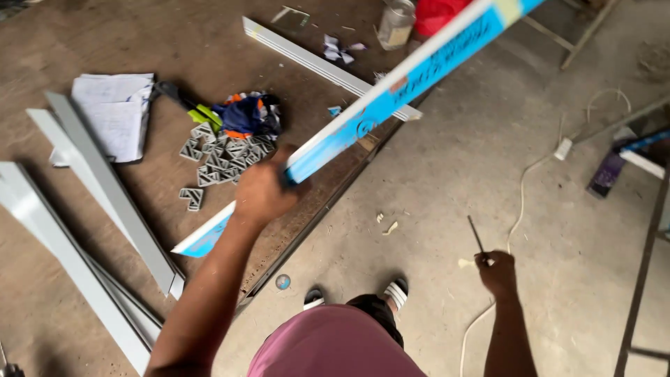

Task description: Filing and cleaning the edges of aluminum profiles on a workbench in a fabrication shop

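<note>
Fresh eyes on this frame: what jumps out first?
The long blue-and-white strip, gripped mid-length by the left hand and slanting from lower left up past the top edge. Next, the right hand at lower right, pinching a thin dark rod over the concrete floor. Then the heap of small grey corner pieces on the brown board, upper left.

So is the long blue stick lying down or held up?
Held up: the left hand grips the blue strip slanting above the table.
</note>
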